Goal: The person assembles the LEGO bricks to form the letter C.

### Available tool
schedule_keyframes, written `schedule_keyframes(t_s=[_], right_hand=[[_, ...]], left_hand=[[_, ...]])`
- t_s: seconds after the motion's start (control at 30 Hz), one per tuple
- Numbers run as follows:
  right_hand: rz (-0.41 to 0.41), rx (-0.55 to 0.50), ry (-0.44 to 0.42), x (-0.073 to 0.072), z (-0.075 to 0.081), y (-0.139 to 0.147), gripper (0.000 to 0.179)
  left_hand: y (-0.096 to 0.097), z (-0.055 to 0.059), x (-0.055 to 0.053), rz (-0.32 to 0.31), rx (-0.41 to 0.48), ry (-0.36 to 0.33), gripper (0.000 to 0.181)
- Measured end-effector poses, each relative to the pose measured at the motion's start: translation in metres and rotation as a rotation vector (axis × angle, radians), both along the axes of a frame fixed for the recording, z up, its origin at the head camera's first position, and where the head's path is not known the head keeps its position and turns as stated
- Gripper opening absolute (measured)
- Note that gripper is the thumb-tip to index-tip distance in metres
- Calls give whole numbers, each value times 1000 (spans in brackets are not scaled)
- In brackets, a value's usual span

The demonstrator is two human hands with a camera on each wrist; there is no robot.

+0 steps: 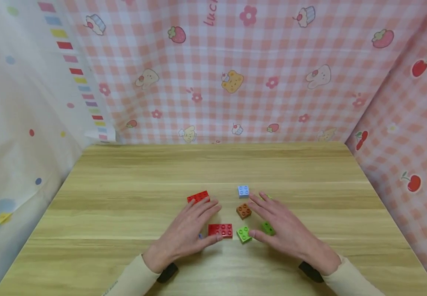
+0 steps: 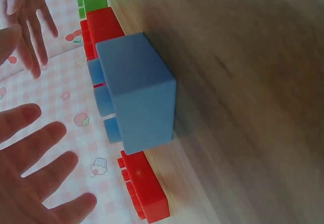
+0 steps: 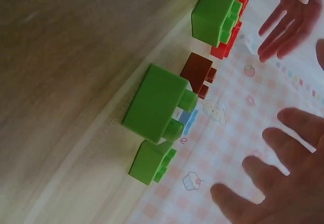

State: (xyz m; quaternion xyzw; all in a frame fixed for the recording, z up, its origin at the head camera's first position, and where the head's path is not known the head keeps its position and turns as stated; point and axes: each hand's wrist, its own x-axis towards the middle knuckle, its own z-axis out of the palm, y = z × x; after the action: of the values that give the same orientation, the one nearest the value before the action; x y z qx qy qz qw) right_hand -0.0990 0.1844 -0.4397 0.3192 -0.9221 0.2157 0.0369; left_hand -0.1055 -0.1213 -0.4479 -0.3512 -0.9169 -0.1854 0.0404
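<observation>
My left hand [image 1: 184,231] is held flat over the left bricks, fingers spread and holding nothing. Beneath it, a blue toy building brick [image 2: 136,92] stands large in the left wrist view, mostly hidden in the head view. A red brick [image 1: 198,196] lies by its fingertips, and another red brick [image 1: 220,231] by its thumb. My right hand [image 1: 285,228] spreads loosely over the right side, also holding nothing. Its thumb tip overlaps a lime green brick [image 1: 243,234]. A darker green brick [image 1: 268,228] shows under its palm, and a further green brick [image 3: 152,162] is mostly covered in the head view.
Between the hands sits an orange-brown brick [image 1: 243,211], with a light blue brick [image 1: 243,191] behind it. All the bricks rest studs up on the wooden table [image 1: 143,168]. A pink checked cloth [image 1: 206,57] hangs at the table's back edge, with more cloth along both sides.
</observation>
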Motion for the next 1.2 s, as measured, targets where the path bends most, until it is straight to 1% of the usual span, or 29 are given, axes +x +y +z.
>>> schedule_keyframes(t_s=[0.07,0.23,0.33,0.5,0.63,0.73,0.83,1.0,1.2], right_hand=[[27,-17,-21,-1,0,-1,72],[78,-51,-105,-3,0,-2,69],[93,-57,-158,-4,1,-3,66],[114,-37,-223,-7,2,-5,61],[143,-14,-284,-8,3,-8,56],[155,9,-326,-10,4,-10,53],[167,32,-342,-12,4,-13,50],[185,60,-340,-14,1,-17,45],[189,85,-312,-14,-2,-20,39]], left_hand=[[1,0,0,-15,8,-20,72],[2,-2,-1,-41,35,-74,67],[2,-2,-2,-33,44,-135,65],[3,-1,-2,-14,54,-257,63],[4,-2,-4,-13,63,-316,59],[3,-4,-6,-11,65,-342,56],[3,-6,-8,-1,60,-363,55],[2,-9,-11,7,50,-374,53],[3,-10,-13,13,20,-356,45]])
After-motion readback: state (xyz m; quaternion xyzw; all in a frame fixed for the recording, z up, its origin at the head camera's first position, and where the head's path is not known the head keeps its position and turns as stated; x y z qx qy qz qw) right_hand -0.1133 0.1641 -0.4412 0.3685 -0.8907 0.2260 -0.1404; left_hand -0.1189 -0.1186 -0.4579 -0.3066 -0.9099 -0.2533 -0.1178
